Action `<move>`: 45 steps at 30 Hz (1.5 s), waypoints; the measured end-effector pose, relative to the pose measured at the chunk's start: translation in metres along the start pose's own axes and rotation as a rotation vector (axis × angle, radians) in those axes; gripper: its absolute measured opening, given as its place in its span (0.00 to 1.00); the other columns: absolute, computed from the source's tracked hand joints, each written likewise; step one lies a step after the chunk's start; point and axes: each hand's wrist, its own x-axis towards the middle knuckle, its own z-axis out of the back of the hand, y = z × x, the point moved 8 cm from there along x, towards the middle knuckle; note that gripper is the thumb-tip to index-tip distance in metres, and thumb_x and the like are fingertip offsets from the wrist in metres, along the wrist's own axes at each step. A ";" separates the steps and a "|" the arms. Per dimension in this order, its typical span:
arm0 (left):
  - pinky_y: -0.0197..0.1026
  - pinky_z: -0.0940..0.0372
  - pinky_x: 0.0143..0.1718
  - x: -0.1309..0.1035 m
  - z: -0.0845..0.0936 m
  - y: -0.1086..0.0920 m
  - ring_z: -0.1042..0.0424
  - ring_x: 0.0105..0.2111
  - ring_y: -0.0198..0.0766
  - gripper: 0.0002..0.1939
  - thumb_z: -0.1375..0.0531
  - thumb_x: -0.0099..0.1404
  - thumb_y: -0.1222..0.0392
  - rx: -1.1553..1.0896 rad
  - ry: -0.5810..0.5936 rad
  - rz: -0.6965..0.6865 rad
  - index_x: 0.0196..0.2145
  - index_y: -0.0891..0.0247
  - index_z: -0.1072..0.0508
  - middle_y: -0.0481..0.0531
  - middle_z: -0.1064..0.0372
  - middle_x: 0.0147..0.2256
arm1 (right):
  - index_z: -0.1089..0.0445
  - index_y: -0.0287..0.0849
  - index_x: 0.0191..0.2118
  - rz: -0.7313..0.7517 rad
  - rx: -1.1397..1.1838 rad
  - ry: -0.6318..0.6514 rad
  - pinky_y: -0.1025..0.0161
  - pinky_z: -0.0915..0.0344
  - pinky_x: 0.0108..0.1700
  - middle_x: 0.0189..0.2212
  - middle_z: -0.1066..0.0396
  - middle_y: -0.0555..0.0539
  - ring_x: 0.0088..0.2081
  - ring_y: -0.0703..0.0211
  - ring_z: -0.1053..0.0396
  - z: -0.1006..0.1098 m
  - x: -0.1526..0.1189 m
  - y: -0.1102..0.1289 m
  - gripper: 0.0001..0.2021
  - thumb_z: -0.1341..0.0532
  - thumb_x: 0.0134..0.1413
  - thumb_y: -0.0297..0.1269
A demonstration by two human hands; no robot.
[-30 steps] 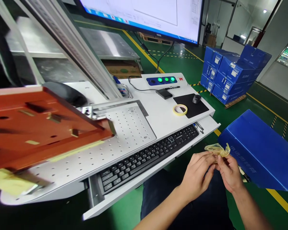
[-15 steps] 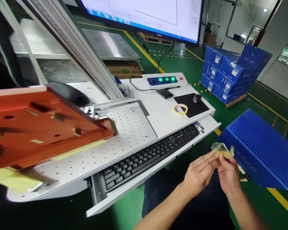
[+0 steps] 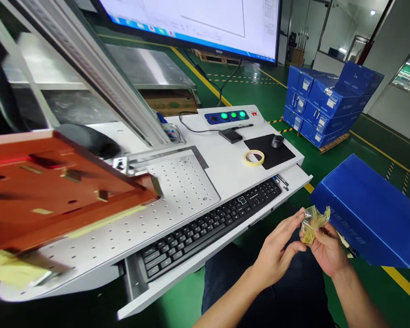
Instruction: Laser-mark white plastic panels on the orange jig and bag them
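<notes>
A small crumpled clear plastic bag (image 3: 313, 223) with a yellowish tint is held up over my lap. My right hand (image 3: 330, 253) pinches it from the right between thumb and fingers. At its left edge is my left hand (image 3: 276, 253), fingers stretched out and thumb apart, the fingertips at or against the plastic. What the yellowish part of the bag is, I cannot make out. Just behind my right hand lies a large blue box (image 3: 369, 209).
On the white workbench (image 3: 222, 159) are a yellow tape roll (image 3: 253, 157), a mouse (image 3: 277, 141) on a black pad and a button panel (image 3: 227, 117). A keyboard (image 3: 212, 228) lies in the pulled-out drawer. An orange-red metal part (image 3: 64, 191) stands left. Blue boxes (image 3: 324, 107) are stacked behind.
My left hand has loosened its pinch and spread its fingers and thumb apart. The bag has turned and now shows more of its face, in my right hand. The view has shifted slightly.
</notes>
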 end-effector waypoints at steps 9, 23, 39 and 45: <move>0.41 0.22 0.55 0.015 0.011 -0.016 0.21 0.57 0.43 0.10 0.40 0.79 0.66 0.061 -0.096 -0.056 0.51 0.58 0.20 0.59 0.24 0.54 | 0.19 0.45 0.51 -0.088 0.015 0.031 0.61 0.29 0.41 0.46 0.20 0.45 0.39 0.59 0.26 -0.006 -0.001 -0.017 0.21 0.20 0.56 0.47; 0.44 0.22 0.41 -0.001 0.010 0.028 0.24 0.37 0.42 0.20 0.27 0.67 0.49 -0.294 -0.070 0.409 0.53 0.58 0.18 0.52 0.26 0.38 | 0.29 0.38 0.50 -0.111 -0.627 0.443 0.67 0.28 0.33 0.37 0.25 0.46 0.29 0.63 0.24 -0.025 -0.022 -0.005 0.30 0.42 0.73 0.66; 0.36 0.23 0.37 -0.011 0.039 0.000 0.21 0.38 0.39 0.14 0.36 0.77 0.56 -0.094 -0.135 0.198 0.33 0.58 0.15 0.57 0.26 0.44 | 0.18 0.40 0.52 -0.032 -0.426 0.057 0.64 0.30 0.43 0.45 0.22 0.42 0.42 0.59 0.28 -0.029 -0.018 -0.038 0.30 0.26 0.60 0.64; 0.38 0.28 0.34 -0.033 0.048 0.016 0.25 0.34 0.39 0.17 0.31 0.72 0.45 -0.277 -0.388 0.400 0.34 0.60 0.13 0.55 0.26 0.36 | 0.15 0.41 0.50 -0.083 -0.272 -0.022 0.66 0.24 0.44 0.49 0.19 0.40 0.45 0.57 0.24 -0.047 -0.022 -0.051 0.27 0.18 0.51 0.54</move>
